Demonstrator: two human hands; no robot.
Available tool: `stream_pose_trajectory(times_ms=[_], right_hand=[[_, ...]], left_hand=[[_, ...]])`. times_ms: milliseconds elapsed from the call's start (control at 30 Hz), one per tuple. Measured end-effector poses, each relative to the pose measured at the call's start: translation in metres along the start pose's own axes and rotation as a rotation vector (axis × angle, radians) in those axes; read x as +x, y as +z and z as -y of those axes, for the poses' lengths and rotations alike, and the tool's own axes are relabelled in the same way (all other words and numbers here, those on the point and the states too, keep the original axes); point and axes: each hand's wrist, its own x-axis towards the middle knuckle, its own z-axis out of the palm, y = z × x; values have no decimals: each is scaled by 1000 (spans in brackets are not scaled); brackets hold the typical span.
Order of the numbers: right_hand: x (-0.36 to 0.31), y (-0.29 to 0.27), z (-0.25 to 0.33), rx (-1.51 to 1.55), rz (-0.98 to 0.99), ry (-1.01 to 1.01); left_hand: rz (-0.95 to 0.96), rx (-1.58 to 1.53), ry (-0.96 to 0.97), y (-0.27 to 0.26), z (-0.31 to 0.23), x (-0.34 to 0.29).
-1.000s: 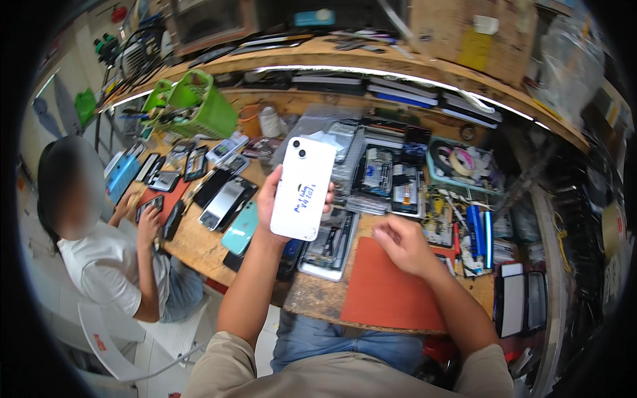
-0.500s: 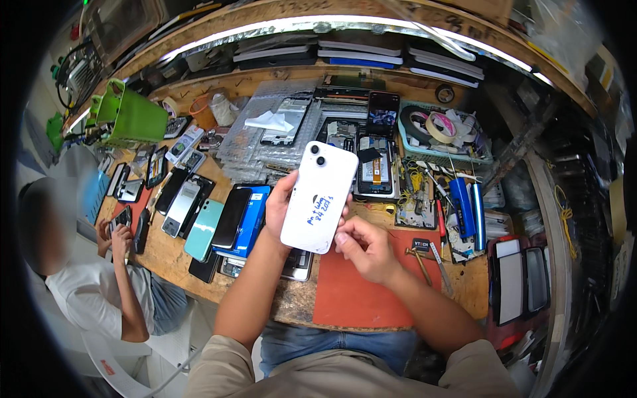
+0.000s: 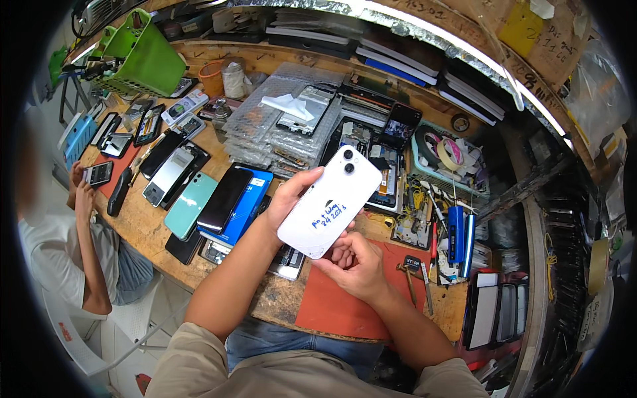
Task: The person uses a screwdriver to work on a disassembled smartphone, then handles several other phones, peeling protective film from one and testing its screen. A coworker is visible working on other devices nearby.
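A white smartphone (image 3: pixel 330 202) is held up over the bench, its back toward me, with two camera lenses at the top and blue handwriting on it. My left hand (image 3: pixel 290 205) is closed around its left side, with fingertips showing at the right edge. At the phone's bottom end is my right hand (image 3: pixel 358 265), fingers curled and thumb against the lower corner. Part of that grip is hidden behind the phone. Under my hands lies an orange-red mat (image 3: pixel 332 308).
Left on the bench are a mint-green phone (image 3: pixel 190 205), a black phone (image 3: pixel 225 199) and a blue box (image 3: pixel 249 219). Bubble-wrap sheets (image 3: pixel 255 126) lie behind. A basket with tape rolls (image 3: pixel 488 176), blue tools (image 3: pixel 455 232) and a small hammer (image 3: pixel 410 284) stand right. A co-worker (image 3: pixel 73 265) sits left.
My view has turned, shifting the bench in the picture. The phone is tilted more to the right, and my right hand has come under its bottom end.
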Motion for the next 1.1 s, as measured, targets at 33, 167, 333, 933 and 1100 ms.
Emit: stream_pose_trajectory(times_ms=[33, 167, 333, 933, 1100], right_hand=[[0, 0, -1, -1, -28, -11], [-1, -1, -3, -67, -37, -31], [0, -4, -2, -92, -33, -46], [1, -4, -2, -111, -31, -108], [1, -4, -2, -121, -34, -124]], left_hand=[[-5, 1, 1, 1, 2, 1], [31, -34, 22, 2, 4, 4], [28, -26, 31, -2, 7, 4], [55, 26, 94, -5, 8, 4], [64, 2, 80, -5, 9, 4]])
